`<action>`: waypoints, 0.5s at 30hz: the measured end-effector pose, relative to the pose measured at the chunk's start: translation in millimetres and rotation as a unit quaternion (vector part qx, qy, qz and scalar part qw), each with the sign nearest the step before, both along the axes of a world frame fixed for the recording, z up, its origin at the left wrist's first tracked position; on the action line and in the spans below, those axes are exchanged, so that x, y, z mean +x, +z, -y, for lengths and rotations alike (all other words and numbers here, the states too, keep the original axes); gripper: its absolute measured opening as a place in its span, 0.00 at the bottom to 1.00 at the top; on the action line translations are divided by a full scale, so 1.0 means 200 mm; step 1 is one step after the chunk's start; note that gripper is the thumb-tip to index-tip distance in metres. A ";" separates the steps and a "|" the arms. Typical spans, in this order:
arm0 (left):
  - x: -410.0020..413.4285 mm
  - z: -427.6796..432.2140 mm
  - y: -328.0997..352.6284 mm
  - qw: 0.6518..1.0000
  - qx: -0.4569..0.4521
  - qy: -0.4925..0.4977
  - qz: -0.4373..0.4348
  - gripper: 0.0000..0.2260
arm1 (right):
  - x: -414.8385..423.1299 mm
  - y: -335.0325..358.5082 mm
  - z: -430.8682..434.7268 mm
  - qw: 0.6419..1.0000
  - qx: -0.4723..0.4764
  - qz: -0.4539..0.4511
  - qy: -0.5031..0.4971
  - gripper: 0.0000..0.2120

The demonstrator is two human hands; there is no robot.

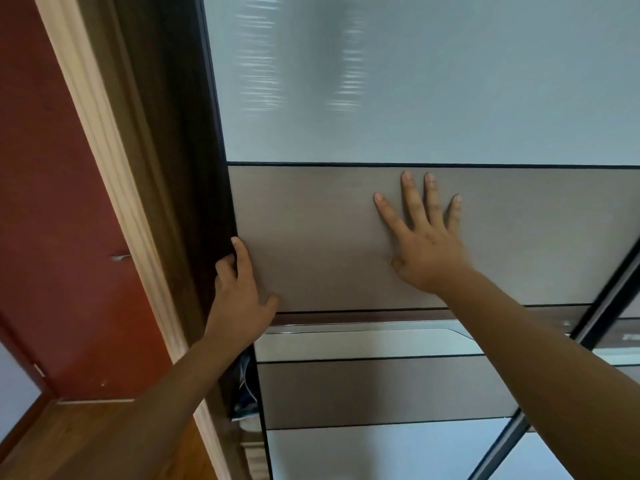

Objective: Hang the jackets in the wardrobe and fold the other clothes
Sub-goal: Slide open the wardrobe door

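2 hands meet the wardrobe door (433, 98). Past the red room door (69, 237) at far left, the left hand (239, 292) curls its fingers round the wardrobe door's left edge, thumb lying on its brown panel (311, 220). Below, a narrow gap at that edge shows a sliver of blue fabric (245, 382). Further right, the right hand (426, 247) presses flat on the same panel — fingers straight and spread, grasping nothing.
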State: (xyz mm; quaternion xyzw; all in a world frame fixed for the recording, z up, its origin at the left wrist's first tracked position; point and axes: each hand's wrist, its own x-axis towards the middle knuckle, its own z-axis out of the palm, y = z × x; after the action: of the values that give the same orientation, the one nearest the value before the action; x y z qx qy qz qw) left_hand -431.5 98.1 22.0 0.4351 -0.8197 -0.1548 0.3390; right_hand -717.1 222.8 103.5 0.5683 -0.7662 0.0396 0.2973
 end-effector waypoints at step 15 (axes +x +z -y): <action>-0.49 -0.24 -0.03 0.997 -0.047 -0.059 0.017 0.51 | -0.51 -0.02 -0.31 0.998 -0.009 0.051 -0.032 0.57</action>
State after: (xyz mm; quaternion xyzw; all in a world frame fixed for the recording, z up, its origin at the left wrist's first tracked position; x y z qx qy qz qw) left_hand -529.6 145.3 15.8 0.3719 -0.8558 -0.1284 0.3357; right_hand -820.1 284.3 98.7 0.5382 -0.7978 0.0661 0.2636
